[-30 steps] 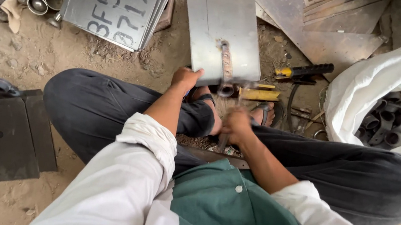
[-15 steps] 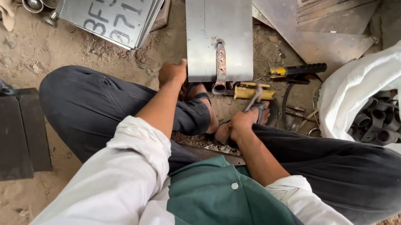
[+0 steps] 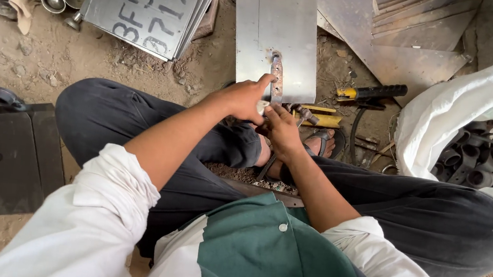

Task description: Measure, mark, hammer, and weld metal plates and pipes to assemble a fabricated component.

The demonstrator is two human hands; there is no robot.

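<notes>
My left grip (image 3: 243,100) pinches the narrow rusty strip (image 3: 276,77) on the grey steel plate (image 3: 276,41) lying on the ground ahead; my right grip (image 3: 283,130) closes around a small tool, too hidden to name. I judge that the strip could slide off line if the plate shifts on the loose dirt.

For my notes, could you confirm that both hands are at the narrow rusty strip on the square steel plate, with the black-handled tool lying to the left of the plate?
Not quite: the head view shows the black-handled tool lying to the right of the square steel plate. The left hand and right hand are indeed at the narrow rusty strip.
</notes>
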